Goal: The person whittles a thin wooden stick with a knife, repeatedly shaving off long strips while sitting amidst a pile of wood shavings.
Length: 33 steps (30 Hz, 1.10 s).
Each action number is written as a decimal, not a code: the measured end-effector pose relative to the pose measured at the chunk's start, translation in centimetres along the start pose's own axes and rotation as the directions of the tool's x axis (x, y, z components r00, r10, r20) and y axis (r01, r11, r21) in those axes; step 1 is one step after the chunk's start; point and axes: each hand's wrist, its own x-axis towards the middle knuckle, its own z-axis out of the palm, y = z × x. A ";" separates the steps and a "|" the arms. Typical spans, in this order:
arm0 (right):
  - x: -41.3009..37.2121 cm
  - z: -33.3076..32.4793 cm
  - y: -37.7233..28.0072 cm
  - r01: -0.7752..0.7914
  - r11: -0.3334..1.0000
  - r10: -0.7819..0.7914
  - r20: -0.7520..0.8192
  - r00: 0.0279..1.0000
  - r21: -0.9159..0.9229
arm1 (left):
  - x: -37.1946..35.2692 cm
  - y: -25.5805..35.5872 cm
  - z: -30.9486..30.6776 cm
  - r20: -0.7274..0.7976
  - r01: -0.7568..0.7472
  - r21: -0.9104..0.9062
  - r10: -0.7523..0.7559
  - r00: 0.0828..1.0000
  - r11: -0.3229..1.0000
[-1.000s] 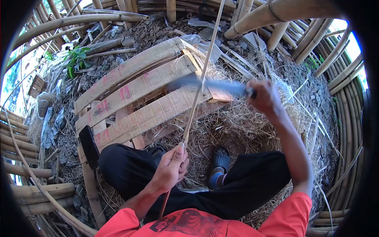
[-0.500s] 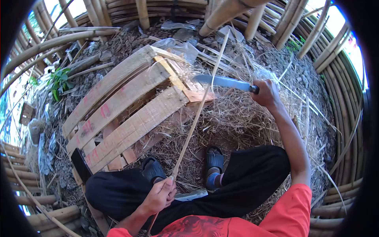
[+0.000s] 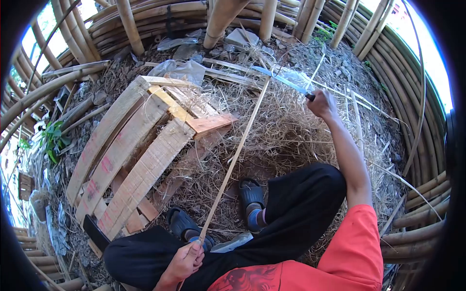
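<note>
A long, thin bamboo strip [image 3: 235,157] slants up and away from my left hand [image 3: 187,259], whose fingers are wrapped round its near end just above my lap. My right hand [image 3: 322,105] grips the black handle of a knife [image 3: 286,82] at the end of my outstretched arm. The long blade points left and lies across the far part of the strip, overlapping it in this view. Pale curled shavings [image 3: 272,128] cover the ground beneath the strip.
A slatted wooden pallet [image 3: 141,150] leans at the left, with a dark phone-like slab [image 3: 95,233] at its near corner. Bamboo poles [image 3: 228,19] and woven bamboo walls surround me. A clear plastic sheet [image 3: 182,72] lies beyond the pallet. My sandalled feet [image 3: 252,196] are below.
The knife has moved farther away from me along the strip toward its far end, my right arm stretching out. My left hand keeps its hold. The whole view has shifted a little.
</note>
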 end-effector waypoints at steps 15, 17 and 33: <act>5.3 0.8 4.4 -0.343 0.938 0.342 0.030 0.939 0.053 | 0.2 -0.6 0.2 0.056 -0.007 0.039 0.005 0.998 0.999; 6.0 1.3 5.0 -0.376 0.909 0.392 -0.064 0.918 0.183 | 0.8 -0.4 0.1 -0.001 -0.018 0.011 0.018 1.000 1.000; -3.4 -1.6 -7.8 0.036 0.777 -0.193 0.183 0.964 0.629 | 2.4 1.4 0.6 -0.252 -0.236 0.098 0.253 0.934 0.967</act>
